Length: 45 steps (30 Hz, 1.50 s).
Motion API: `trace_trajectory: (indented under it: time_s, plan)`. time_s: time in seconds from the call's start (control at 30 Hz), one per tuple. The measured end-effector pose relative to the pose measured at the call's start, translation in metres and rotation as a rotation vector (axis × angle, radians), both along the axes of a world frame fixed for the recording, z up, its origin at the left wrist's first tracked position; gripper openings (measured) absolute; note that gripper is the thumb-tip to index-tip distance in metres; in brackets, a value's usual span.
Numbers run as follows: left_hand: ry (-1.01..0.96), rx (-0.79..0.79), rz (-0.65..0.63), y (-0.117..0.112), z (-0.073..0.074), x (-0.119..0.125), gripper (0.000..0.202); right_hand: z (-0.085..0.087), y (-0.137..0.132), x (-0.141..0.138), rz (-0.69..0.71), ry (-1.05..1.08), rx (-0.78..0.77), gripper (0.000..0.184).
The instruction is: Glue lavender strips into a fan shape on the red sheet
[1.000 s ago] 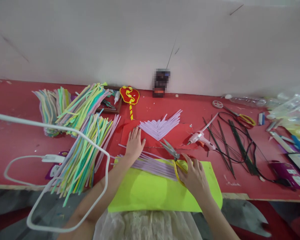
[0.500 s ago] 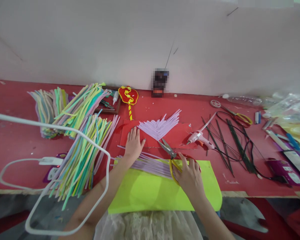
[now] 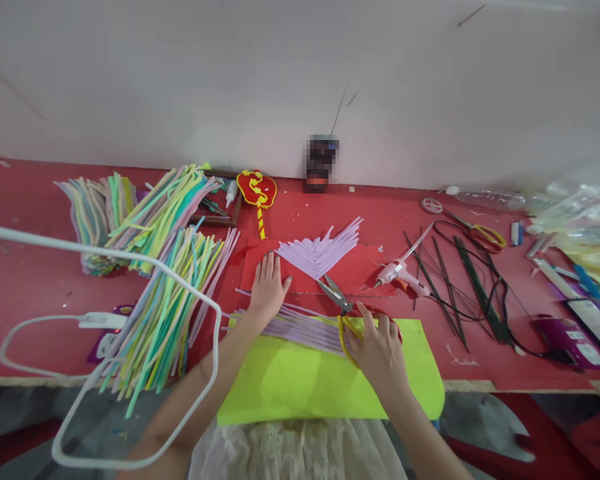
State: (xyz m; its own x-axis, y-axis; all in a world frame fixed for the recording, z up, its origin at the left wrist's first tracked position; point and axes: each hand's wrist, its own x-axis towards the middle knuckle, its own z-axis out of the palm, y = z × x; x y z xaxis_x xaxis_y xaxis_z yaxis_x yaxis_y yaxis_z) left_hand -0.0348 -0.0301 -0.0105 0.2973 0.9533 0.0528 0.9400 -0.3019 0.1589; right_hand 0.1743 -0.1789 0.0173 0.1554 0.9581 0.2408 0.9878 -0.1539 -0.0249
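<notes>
My left hand (image 3: pixel 268 288) lies flat on the red board (image 3: pixel 370 259), fingers stretched out, just left of a V-shaped piece made of lilac pipe cleaners (image 3: pixel 320 250). Scissors (image 3: pixel 336 293) with yellow and red handles are in my right hand (image 3: pixel 381 343), whose fingers wrap round the handles. Their blades are parted a little and point up and left, with the tips close to the bottom point of the V. Below the board, loose lilac stems (image 3: pixel 307 331) lie across a yellow-green sheet (image 3: pixel 300 387), partly under my left wrist.
Bundles of pastel pipe cleaners (image 3: pixel 165 313) lie at left, behind a white frame (image 3: pixel 216 347). A red-and-yellow fan-shaped ornament (image 3: pixel 257 190) stands at the back. At right are a pink glue gun (image 3: pixel 403 275), dark green wires (image 3: pixel 480 290), another pair of scissors (image 3: pixel 483 237) and a purple power strip (image 3: pixel 570 341).
Almost nothing differs. The view has shifted very slightly; both hands, the scissors and the lilac piece keep their places.
</notes>
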Motion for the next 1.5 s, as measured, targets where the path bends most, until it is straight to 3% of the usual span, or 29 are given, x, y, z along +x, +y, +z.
trace_trajectory:
  time_s: [0.5, 0.97, 1.27, 1.5]
  plan:
    - [-0.001, 0.001, -0.022, 0.001, -0.001, 0.001, 0.059, -0.014, 0.006, 0.014, 0.011, 0.045, -0.014, 0.048]
    - [-0.008, -0.008, -0.022, 0.001, -0.002, -0.001, 0.059, -0.015, 0.005, 0.027, 0.026, 0.084, 0.006, 0.049]
    - [0.024, -0.016, -0.025, 0.002, 0.001, 0.001, 0.060, -0.012, 0.019, 0.018, -0.024, 0.065, -0.009, 0.049]
    - [0.015, -0.010, -0.026, 0.002, 0.000, -0.001, 0.061, -0.018, 0.017, 0.033, 0.009, 0.064, 0.002, 0.050]
